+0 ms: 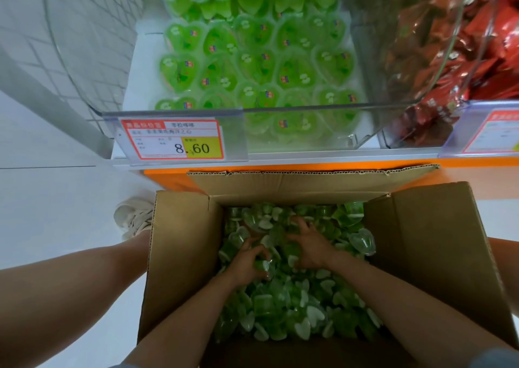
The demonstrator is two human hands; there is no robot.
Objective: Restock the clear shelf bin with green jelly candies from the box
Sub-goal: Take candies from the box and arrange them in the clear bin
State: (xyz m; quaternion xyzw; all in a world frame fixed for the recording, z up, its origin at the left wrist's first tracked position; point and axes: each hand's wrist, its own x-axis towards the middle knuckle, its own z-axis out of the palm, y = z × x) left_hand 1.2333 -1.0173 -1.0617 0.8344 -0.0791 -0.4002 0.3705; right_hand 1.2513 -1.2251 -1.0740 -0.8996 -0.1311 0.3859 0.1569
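Below the shelf edge, head view, sole entry:

- Box (179, 255): brown cardboard, flaps open, standing on the floor hard against the orange shelf base (168, 176). It holds a loose heap of green jelly candies (280, 306), heart-shaped cups lying at every angle, with no common long axis.
- Left hands entry: left hand (247, 263) is down in the heap, fingers curled round one or two cups near the box centre.
- Right hand (309, 249): just beside the left, a little farther forward, fingers spread and clawed into the candies. Whether it has anything gripped cannot be told.
- Clear shelf bin (280, 108): directly ahead of and above the box, its open top facing the person. Candies already lie in it in flat rows, label up, the left rear corner bare.
- Judgement: the load travels up and forward over the bin's front lip. Both hands lie about equally near, the right slightly closer.
- Sundry: price tag (172, 138) on the bin front; red packets (477, 44) in the neighbouring bin; a pale shoe (134, 216) left of the box.
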